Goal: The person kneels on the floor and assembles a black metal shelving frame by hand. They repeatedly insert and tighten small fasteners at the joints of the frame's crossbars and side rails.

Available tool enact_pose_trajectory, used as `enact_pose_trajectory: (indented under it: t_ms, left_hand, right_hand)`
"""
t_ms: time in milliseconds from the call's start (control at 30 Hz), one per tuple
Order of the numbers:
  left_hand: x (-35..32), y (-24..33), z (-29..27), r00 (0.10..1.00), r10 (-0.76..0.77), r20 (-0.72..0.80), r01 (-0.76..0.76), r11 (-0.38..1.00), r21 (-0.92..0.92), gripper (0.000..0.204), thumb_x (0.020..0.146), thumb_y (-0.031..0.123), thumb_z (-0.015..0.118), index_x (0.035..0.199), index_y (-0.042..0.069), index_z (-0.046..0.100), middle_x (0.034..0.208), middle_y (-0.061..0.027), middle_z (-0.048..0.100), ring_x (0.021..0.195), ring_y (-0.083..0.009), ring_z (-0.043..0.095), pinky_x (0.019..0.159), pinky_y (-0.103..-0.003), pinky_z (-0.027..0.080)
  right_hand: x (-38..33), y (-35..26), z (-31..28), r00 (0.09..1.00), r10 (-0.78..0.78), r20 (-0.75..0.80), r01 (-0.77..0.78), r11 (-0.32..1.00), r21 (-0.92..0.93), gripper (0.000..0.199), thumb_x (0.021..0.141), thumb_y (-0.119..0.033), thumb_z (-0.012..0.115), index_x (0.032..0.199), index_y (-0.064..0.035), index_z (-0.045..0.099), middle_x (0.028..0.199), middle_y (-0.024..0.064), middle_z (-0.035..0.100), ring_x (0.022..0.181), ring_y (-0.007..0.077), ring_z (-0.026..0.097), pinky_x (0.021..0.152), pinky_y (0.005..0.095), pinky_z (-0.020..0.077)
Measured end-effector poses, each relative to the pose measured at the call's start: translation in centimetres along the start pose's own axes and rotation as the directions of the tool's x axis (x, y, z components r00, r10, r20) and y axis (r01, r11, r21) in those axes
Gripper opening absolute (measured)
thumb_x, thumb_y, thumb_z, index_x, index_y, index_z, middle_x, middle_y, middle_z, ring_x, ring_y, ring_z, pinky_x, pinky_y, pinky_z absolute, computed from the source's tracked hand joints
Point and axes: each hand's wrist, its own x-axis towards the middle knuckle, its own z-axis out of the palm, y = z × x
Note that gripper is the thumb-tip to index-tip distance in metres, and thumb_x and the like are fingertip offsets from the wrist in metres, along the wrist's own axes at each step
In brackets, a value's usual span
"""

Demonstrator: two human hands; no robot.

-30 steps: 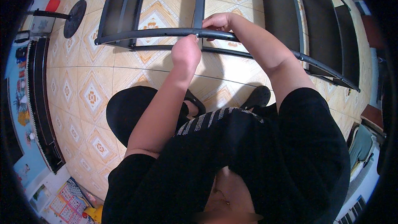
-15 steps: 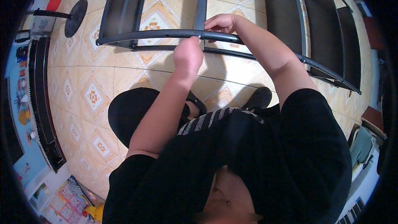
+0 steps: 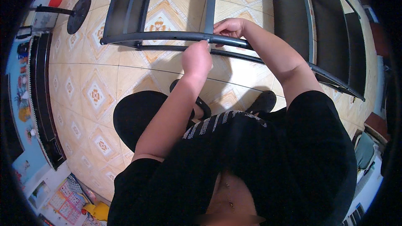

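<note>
A black metal rack frame (image 3: 157, 36) with a curved tube side lies across the floor in front of me. A grey crossbar (image 3: 211, 6) meets that tube near its middle. At this joint my left hand (image 3: 197, 60) is closed from the near side, its fingertips pressed to the tube beside a tiny silvery spot; what they pinch is too small to make out. From the right, my right hand (image 3: 231, 27) curls its fingers around the crossbar's end, just behind the tube. Some of its fingertips show below the tube.
Dark shelf panels (image 3: 289, 14) span the frame at right, and another dark panel (image 3: 125, 8) at left. A round black base on a pole (image 3: 78, 14) stands at far left. My shoes (image 3: 263, 101) are on the patterned tiles (image 3: 95, 95) close below the frame.
The whole scene has shifted slightly right in the view, hands and frame together. Both hands stay at the same joint, with little visible change in their grip.
</note>
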Motion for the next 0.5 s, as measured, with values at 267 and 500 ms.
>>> enact_pose_trajectory:
  t_ms: [267, 500]
  left_hand:
    - [0.1, 0.4, -0.4, 0.999, 0.038, 0.004, -0.038, 0.999, 0.021, 0.021, 0.088, 0.012, 0.047, 0.085, 0.001, 0.065, 0.081, -0.0185, 0.065, 0.080, -0.0358, 0.064, 0.071, -0.045, 0.050]
    - [0.1, 0.4, -0.6, 1.000, 0.011, 0.017, -0.011, 1.000, 0.012, 0.020, 0.086, 0.011, 0.048, 0.083, 0.001, 0.064, 0.079, -0.0190, 0.065, 0.078, -0.0359, 0.064, 0.069, -0.045, 0.050]
  right_hand:
    - [0.4, -0.1, -0.3, 0.997, -0.016, -0.081, 0.016, 1.000, 0.007, 0.009, 0.088, -0.014, 0.060, 0.092, -0.0059, 0.060, 0.076, 0.0076, 0.066, 0.068, 0.0188, 0.067, 0.073, 0.0422, 0.0576]
    - [-0.3, -0.2, 0.8, 0.997, -0.032, -0.075, 0.032, 0.999, 0.008, 0.009, 0.087, -0.015, 0.062, 0.088, -0.0056, 0.063, 0.075, 0.0063, 0.066, 0.067, 0.0160, 0.066, 0.066, 0.0340, 0.0583]
